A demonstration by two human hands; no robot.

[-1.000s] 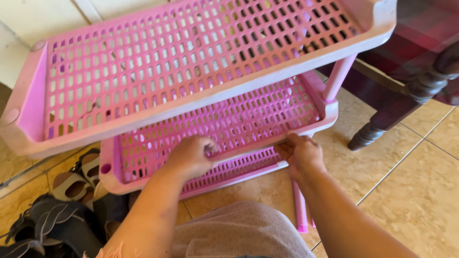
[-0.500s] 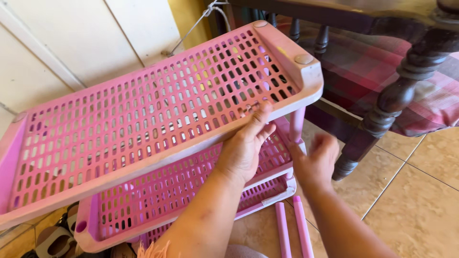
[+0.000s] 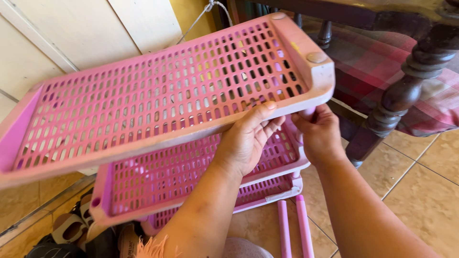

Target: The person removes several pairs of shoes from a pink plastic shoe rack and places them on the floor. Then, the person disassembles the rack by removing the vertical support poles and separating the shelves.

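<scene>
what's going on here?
A person is handling a pink perforated plastic shelf rack. The left hand grips the front edge of the tilted top tray; the right hand wraps the pink corner post under it. Two loose pink plastic tubes lie on the beige tiled floor.

a home: beige glazed floor tiles under the hands, a dark turned-wood chair with plaid cushion right of them, worn sandals to their lower left.

Pink slotted top shelf, tilted, above two lower tiers.
</scene>
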